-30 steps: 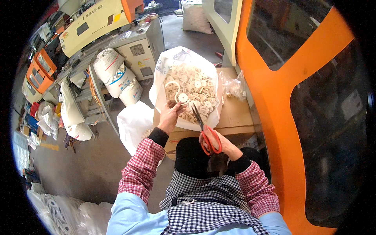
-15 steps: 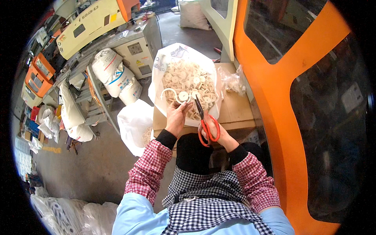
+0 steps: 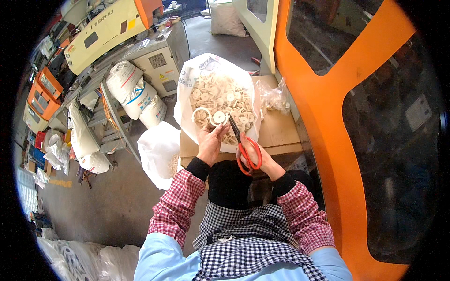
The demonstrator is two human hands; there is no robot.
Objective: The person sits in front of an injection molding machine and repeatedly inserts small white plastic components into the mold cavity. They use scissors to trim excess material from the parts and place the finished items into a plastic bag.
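My left hand [image 3: 210,143] pinches a cream plastic moulded piece, a curved S-shaped runner with a round disc [image 3: 218,117] on it. It holds this piece over the near part of a white woven sack [image 3: 184,110]. My right hand [image 3: 255,154] grips scissors [image 3: 251,157] with red handles and dark blades. The blade tips touch or lie very near the runner's right end, just right of the disc. Many loose cream plastic parts [image 3: 220,91] with round discs fill the open sack below. The fingertips of my left hand are partly hidden behind the piece.
The sack stands on a cardboard box [image 3: 281,136], with a clear plastic bag [image 3: 274,96] beside it. A smaller white sack [image 3: 157,150] with thin scraps sits lower left. An orange machine frame [image 3: 342,93] rises close on the right. Full white sacks [image 3: 136,91] lean at a rack.
The scissors have shifted slightly left toward the disc in my left hand. A second disc seen at the blade tips before no longer shows on the piece. The whole view has shifted slightly.
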